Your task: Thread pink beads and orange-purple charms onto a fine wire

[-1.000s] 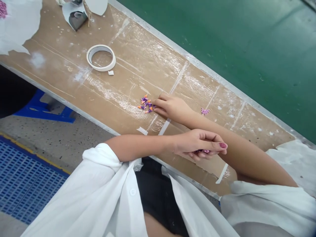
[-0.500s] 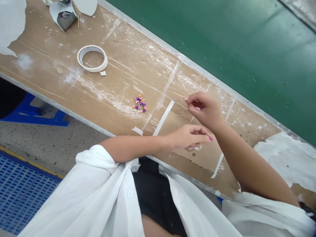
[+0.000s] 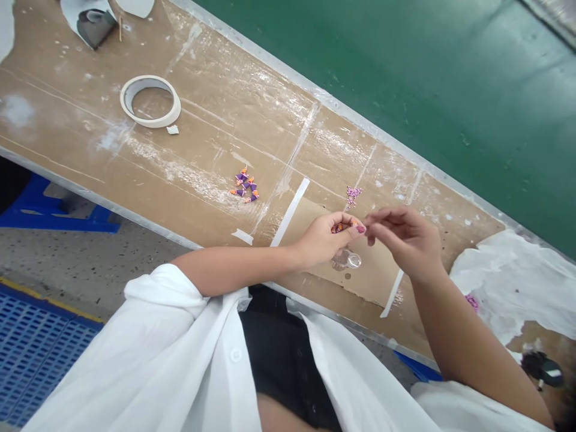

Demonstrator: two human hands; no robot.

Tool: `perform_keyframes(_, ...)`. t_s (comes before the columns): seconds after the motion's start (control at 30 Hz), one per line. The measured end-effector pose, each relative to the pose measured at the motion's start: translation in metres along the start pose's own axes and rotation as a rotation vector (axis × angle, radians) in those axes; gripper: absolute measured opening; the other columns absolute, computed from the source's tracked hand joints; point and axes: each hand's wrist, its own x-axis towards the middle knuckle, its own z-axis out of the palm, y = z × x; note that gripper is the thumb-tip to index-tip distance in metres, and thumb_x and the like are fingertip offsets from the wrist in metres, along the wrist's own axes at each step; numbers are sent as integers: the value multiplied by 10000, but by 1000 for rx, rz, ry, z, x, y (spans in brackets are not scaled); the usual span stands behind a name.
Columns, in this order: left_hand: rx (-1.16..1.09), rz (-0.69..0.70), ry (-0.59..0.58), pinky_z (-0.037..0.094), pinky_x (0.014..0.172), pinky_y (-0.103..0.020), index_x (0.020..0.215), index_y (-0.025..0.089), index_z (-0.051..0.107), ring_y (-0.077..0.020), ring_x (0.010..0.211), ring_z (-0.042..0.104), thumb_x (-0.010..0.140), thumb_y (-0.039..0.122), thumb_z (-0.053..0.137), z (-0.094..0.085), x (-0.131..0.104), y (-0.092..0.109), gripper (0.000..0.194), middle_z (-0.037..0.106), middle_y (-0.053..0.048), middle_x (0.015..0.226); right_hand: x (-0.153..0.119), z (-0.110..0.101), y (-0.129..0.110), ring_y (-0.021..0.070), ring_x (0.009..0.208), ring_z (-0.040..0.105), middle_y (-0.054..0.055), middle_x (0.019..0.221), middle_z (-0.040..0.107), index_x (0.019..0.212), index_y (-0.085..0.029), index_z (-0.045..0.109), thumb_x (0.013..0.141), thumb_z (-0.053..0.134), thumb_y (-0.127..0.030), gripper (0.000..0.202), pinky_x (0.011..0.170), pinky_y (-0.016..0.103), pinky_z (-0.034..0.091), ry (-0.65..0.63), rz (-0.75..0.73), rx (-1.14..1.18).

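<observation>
My left hand [image 3: 326,240] is closed over the brown paper sheet, with small purple-and-orange figures [image 3: 338,228] showing between its fingers. My right hand [image 3: 407,243] comes in from the right, thumb and forefinger bent together against the left fingertips. Whatever lies between those fingertips is too small to make out. Just below the left hand, a clear plastic piece [image 3: 354,260] with a round end lies on the sheet, partly covered. Beyond the hands is a small heap of pink beads [image 3: 353,195]. Several more purple-and-orange figures [image 3: 246,186] lie in a cluster to the left.
A roll of white masking tape [image 3: 175,111] lies at the left beside a torn white scrap [image 3: 172,129]. White tape strips [image 3: 290,213] edge the brown sheet [image 3: 310,210]. Crumpled white sheeting [image 3: 508,276] covers the right. A green surface [image 3: 382,66] runs along the far side.
My right hand has come back from the far side toward my left fingertips, uncovering the pink beads. My left hand has turned so the figures in it show. The view has shifted slightly.
</observation>
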Motion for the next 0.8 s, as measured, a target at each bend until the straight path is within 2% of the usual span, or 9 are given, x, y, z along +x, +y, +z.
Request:
perform_keyframes(0.13, -4, -84, -2, 244, 447, -171, 854, 160, 526, -28, 453, 341, 894, 276, 641, -4, 8, -3, 168, 418, 83, 570, 12, -1, 29, 167, 611, 569, 32, 801, 633, 873, -222, 678, 942, 619, -322, 135, 535, 310, 456, 62, -195, -493)
perform_keyframes(0.2, -12, -79, -1, 238, 445, -170, 839, 159, 527, -24, 453, 321, 863, 309, 685, -5, 10, -3, 219, 398, 90, 566, 17, 3, 34, 195, 698, 590, 47, 846, 631, 880, -231, 692, 969, 573, -303, 165, 582, 327, 461, 49, -281, -617)
perform_keyframes(0.33, -24, -72, 16, 247, 450, -169, 821, 152, 538, -14, 470, 308, 790, 370, 761, -5, 10, -3, 313, 390, 92, 599, 23, 10, 39, 234, 796, 595, 58, 867, 640, 859, -237, 698, 985, 539, -278, 206, 649, 356, 466, 28, -342, -741)
perform_keyframes(0.47, -33, -89, 19, 241, 449, -165, 810, 153, 532, -15, 477, 317, 785, 366, 765, -5, 9, -1, 317, 385, 93, 598, 29, 10, 43, 234, 778, 571, 71, 883, 638, 824, -212, 668, 985, 491, -246, 242, 607, 343, 428, -58, -340, -816)
perform_keyframes(0.63, -95, -105, 14, 247, 445, -162, 882, 159, 520, -7, 479, 335, 796, 299, 760, -3, 7, 3, 290, 526, 58, 683, 34, 12, 48, 244, 769, 540, 89, 835, 559, 786, -196, 561, 931, 453, -237, 186, 574, 332, 400, -133, -301, -848)
perform_keyframes(0.73, -115, -58, 30, 254, 444, -159, 907, 171, 521, -4, 478, 334, 791, 283, 761, -3, 6, 5, 289, 535, 64, 710, 33, 10, 40, 214, 711, 515, 66, 824, 539, 796, -208, 526, 884, 496, -249, 102, 566, 323, 395, -83, -250, -679)
perform_keyframes(0.8, -102, -21, 21, 257, 446, -159, 864, 167, 529, -2, 478, 326, 786, 311, 763, -5, 6, 5, 286, 507, 72, 692, 29, 6, 26, 177, 647, 485, 37, 807, 533, 812, -215, 527, 879, 526, -243, 73, 550, 306, 387, -30, -211, -498)
